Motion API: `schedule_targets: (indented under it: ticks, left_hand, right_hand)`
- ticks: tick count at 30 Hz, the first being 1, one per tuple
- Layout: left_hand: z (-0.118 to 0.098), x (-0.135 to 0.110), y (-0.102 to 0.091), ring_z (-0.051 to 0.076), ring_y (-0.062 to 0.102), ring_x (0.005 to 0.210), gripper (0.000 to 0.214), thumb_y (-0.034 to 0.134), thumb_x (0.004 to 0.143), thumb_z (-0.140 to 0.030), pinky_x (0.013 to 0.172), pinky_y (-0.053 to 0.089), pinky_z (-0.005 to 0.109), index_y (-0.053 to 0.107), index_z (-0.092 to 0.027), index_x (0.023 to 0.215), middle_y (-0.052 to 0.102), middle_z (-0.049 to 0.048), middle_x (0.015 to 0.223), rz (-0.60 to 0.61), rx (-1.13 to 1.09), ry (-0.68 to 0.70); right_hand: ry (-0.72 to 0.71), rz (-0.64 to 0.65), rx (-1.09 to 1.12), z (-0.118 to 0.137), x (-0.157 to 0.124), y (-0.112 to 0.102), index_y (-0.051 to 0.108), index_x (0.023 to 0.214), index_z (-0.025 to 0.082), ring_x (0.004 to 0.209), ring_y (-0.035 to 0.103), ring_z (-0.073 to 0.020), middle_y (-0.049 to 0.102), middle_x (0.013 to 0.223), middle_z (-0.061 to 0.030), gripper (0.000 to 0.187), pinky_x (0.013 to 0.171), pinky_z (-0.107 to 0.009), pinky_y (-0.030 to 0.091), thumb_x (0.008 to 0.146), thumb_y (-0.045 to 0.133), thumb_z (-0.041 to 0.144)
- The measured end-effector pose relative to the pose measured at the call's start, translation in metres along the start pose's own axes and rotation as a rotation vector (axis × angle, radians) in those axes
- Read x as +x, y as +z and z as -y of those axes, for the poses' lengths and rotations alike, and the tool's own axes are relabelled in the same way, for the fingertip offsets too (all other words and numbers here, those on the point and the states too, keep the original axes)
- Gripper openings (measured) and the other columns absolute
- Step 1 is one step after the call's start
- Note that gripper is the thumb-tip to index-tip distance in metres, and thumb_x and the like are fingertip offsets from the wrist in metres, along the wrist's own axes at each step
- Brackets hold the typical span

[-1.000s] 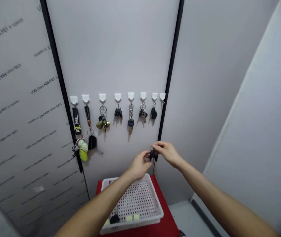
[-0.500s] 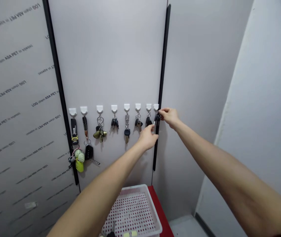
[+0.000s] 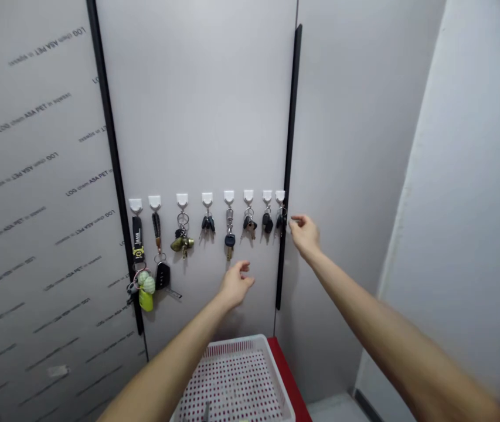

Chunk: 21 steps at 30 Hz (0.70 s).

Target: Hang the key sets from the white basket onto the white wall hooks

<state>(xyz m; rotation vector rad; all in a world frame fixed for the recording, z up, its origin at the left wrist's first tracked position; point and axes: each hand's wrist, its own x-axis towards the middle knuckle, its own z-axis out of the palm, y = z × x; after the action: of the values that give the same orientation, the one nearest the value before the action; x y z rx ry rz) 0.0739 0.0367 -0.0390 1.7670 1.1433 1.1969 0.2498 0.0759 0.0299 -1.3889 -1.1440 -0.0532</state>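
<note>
Several white hooks run in a row across the grey wall panel, each with keys hanging from it. The black key bunch (image 3: 281, 221) hangs on the rightmost hook (image 3: 280, 196), beside the black vertical strip (image 3: 288, 170). My right hand (image 3: 305, 235) is just right of that bunch, fingers loosely apart, holding nothing. My left hand (image 3: 234, 285) hovers lower, below the middle hooks, open and empty. At the far left hang a black strap keychain (image 3: 137, 233) and a green charm (image 3: 146, 289).
A white perforated basket (image 3: 271, 361) sits on a red surface (image 3: 289, 381) below my arms. Printed film covers the panel on the left (image 3: 34, 193). A plain wall closes in on the right (image 3: 473, 205).
My right hand carried the black key bunch up to the rightmost hook, hung it there and let go. My left hand released it too and dropped lower.
</note>
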Motion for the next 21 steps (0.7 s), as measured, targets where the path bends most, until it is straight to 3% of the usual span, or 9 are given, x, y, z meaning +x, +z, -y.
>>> schedule_targets:
  ticks: [2,5,7,8,11,14,17,21]
  left_hand:
    - [0.020,-0.010,-0.008,0.005,0.041,0.051,0.036,0.049,0.054,-0.007,0.050,0.034,0.017,0.048,-0.010,0.090,0.050,0.0002,0.067,-0.041,-0.057,-0.063]
    - [0.033,-0.025,-0.026,0.004,0.031,0.041,0.037,0.047,0.055,-0.007,0.043,0.027,0.017,0.047,-0.010,0.091,0.036,-0.0075,0.045,-0.114,-0.138,-0.127]
    - [0.023,-0.033,-0.043,0.004,0.029,0.040,0.045,0.046,0.056,-0.006,0.043,0.026,0.017,0.041,-0.011,0.100,0.033,-0.0086,0.043,-0.164,-0.213,-0.055]
    - [0.013,-0.037,-0.052,0.004,0.030,0.041,0.051,0.046,0.056,-0.006,0.044,0.027,0.017,0.036,-0.012,0.106,0.034,-0.0084,0.044,-0.187,-0.251,0.017]
    - [-0.027,-0.047,-0.081,0.004,0.034,0.046,0.066,0.047,0.059,-0.008,0.048,0.029,0.017,0.019,-0.019,0.117,0.038,-0.0075,0.049,-0.232,-0.337,0.273]
    - [-0.058,-0.053,-0.102,0.003,0.033,0.046,0.072,0.048,0.061,-0.010,0.048,0.029,0.016,0.009,-0.025,0.119,0.038,-0.0079,0.050,-0.229,-0.384,0.401]
    - [-0.066,-0.057,-0.110,0.003,0.033,0.045,0.073,0.048,0.060,-0.010,0.048,0.029,0.016,0.008,-0.025,0.120,0.037,-0.0082,0.050,-0.205,-0.407,0.404]
    - [-0.057,-0.057,-0.109,0.003,0.033,0.045,0.072,0.047,0.061,-0.010,0.048,0.030,0.015,0.008,-0.026,0.119,0.036,-0.0082,0.051,-0.186,-0.398,0.389]
  right_hand:
    - [0.003,0.173,0.001,-0.009,-0.038,0.007,0.052,0.082,0.012,0.045,0.039,-0.0071,0.045,0.051,0.0024,0.026,0.045,-0.020,0.031,0.061,0.040,0.021]
    - [-0.010,0.818,0.049,-0.009,-0.093,0.022,0.049,0.094,0.010,0.037,0.031,-0.0052,0.035,0.040,0.0068,0.037,0.038,-0.018,0.026,0.057,0.042,0.013]
    - [-0.080,1.004,0.148,0.009,-0.117,0.028,0.036,0.109,0.011,0.036,0.029,-0.0045,0.033,0.040,0.0084,0.052,0.038,-0.018,0.025,0.057,0.042,0.009]
    - [-0.125,0.989,0.231,0.023,-0.123,0.028,0.028,0.115,0.013,0.036,0.029,-0.0043,0.033,0.041,0.0086,0.058,0.038,-0.017,0.025,0.059,0.041,0.009]
    - [-0.260,0.755,0.549,0.074,-0.125,0.021,0.008,0.121,0.019,0.040,0.030,-0.0045,0.033,0.047,0.0083,0.067,0.041,-0.017,0.028,0.064,0.041,0.011]
    - [-0.326,0.641,0.757,0.110,-0.122,0.016,-0.001,0.121,0.024,0.041,0.031,-0.0054,0.033,0.048,0.0082,0.069,0.042,-0.018,0.030,0.066,0.041,0.013]
    - [-0.307,0.672,0.815,0.122,-0.127,0.019,-0.001,0.121,0.025,0.041,0.031,-0.0056,0.034,0.047,0.0084,0.070,0.040,-0.018,0.030,0.066,0.041,0.012]
    - [-0.271,0.705,0.828,0.123,-0.138,0.026,0.000,0.121,0.025,0.040,0.030,-0.0048,0.034,0.047,0.0089,0.071,0.039,-0.017,0.028,0.065,0.042,0.012]
